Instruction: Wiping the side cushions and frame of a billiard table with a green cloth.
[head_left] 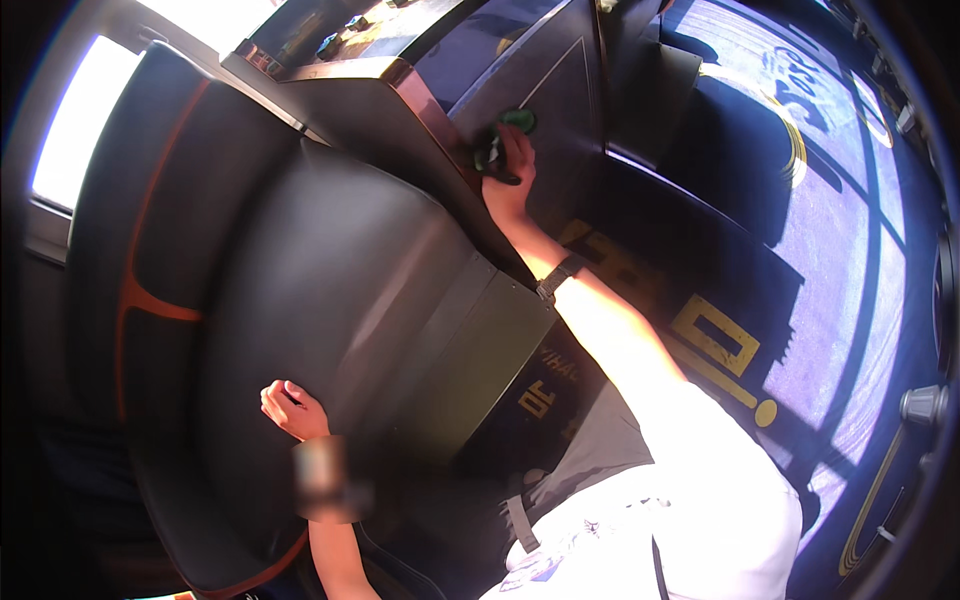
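Observation:
My right hand (510,180) is stretched forward and closed around a dark green and black cloth-like item (516,122). It presses this item against the dark side panel (555,85) of a table-like cabinet, beside the copper-coloured edge trim (425,95). My fingers and the shade hide part of the item, so its exact kind is unclear. Low over the black padded seat (330,260), my left hand (293,408) is loosely curled, with nothing visible in it. Whether it touches the seat I cannot tell.
An orange-piped backrest (150,190) rises on the left, below a bright window (85,125). Small items (345,35) lie on the cabinet's top. Dark blue patterned carpet (850,230) with yellow markings spreads to the right. A grey metal fitting (922,405) stands at the right rim.

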